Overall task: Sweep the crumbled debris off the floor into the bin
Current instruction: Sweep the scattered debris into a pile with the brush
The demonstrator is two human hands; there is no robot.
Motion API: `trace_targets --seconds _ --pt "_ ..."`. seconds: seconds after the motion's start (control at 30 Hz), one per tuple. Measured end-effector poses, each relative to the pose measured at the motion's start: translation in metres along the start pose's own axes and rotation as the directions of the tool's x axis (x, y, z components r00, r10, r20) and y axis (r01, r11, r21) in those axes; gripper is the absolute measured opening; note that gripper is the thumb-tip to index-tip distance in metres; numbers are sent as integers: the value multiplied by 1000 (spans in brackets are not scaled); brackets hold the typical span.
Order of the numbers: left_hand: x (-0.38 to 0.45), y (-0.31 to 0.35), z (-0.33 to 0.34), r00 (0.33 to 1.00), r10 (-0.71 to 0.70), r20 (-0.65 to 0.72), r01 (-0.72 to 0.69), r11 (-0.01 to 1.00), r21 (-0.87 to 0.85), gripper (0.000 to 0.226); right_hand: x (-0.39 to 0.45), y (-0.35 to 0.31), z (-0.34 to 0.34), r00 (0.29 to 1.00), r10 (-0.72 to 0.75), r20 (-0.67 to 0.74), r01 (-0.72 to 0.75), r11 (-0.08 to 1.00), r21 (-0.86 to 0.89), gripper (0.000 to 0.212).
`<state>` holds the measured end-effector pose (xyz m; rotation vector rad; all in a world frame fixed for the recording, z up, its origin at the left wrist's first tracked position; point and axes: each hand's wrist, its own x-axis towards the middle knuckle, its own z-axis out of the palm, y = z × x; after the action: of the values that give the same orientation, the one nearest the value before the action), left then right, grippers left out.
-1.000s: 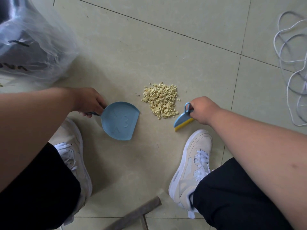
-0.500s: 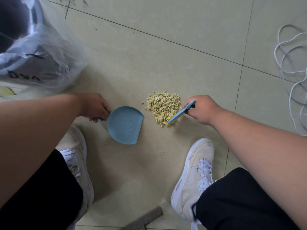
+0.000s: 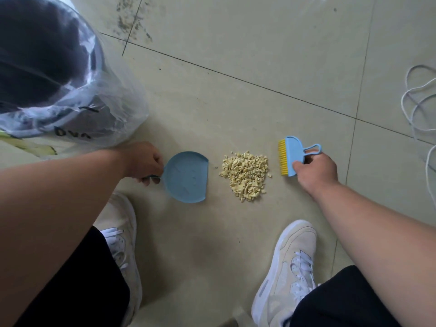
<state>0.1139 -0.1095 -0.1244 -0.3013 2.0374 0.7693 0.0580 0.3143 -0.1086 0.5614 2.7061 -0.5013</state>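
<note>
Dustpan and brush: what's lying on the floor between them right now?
Between the dustpan and the brush lies the pile of crumbled debris, touching neither, with bare tile either side, as the head view shows.

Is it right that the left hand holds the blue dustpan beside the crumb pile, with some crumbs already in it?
Not quite. The head view shows the round blue plastic dustpan empty; the pile of pale yellow crumbs lies on the floor beside it. The left hand does hold it.
</note>
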Motion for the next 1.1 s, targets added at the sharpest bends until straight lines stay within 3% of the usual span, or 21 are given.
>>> trace_targets --seconds 0.27,0.63,1.1 --pt "2 6 9 1000 14 28 -14 1000 -14 15 -16 -14 21 997 -64 35 66 996 -59 14" --pt "15 24 21 999 -13 47 16 998 -58 27 -38 -38 32 981 -178 72 178 984 8 10" --pt "22 30 30 999 -35 34 38 996 -82 37 -54 -46 39 978 -199 68 200 980 -9 12"
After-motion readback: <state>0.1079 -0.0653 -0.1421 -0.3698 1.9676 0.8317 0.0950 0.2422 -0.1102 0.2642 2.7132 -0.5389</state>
